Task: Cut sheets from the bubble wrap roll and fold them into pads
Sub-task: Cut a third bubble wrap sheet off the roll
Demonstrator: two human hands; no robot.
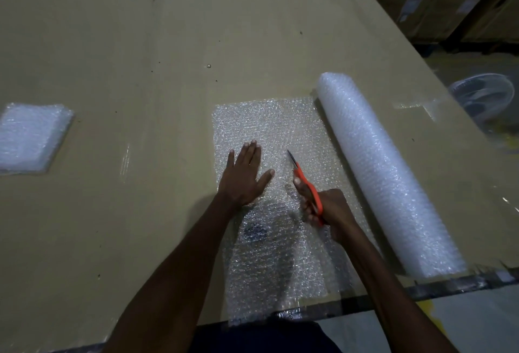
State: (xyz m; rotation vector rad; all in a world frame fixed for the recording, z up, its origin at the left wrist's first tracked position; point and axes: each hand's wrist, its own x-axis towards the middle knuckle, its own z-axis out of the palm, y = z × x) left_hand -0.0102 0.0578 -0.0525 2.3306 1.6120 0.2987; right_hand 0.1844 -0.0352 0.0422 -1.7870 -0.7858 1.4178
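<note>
Roll (384,173) right of sheet (269,125); pads (31,136) far left.

I see my left hand (243,177) and right hand (327,211) bare, forearms uncovered with no sleeves showing, and dark navy clothing (266,337) at my waist.

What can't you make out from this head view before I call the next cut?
- Cut line: the sheet is clear, and the right hand covers the part behind the scissors, so how far it is cut is unclear.
- Sheet's near end: the table edge cuts it off.
- Folded pad: the left frame edge clips it; layers too blurred to count.
- Scissor blades: too small to tell open or closed.
</note>
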